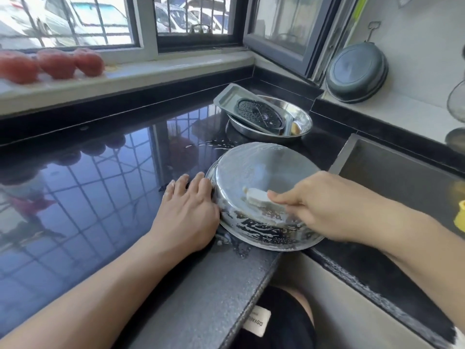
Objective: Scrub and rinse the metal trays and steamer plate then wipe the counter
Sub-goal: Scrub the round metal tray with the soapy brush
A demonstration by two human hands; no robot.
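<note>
Scrubbing the round tray (254, 177), upturned at the counter (100, 187) edge, I hold a sponge (259, 197) pinched in my right hand (324, 207); its long axis runs from 9 to 3 o'clock. My left hand (188, 210) lies flat-fingered against the rim at 9 o'clock, bracing it. The sponge sits nearer 6 o'clock, so my guess is the unscrubbed stretch lies toward 12.

forearms: bare, no sleeves | hands: no gloves | clothing (276, 323): black, with a pale label, print unreadable, perhaps shorts
</note>
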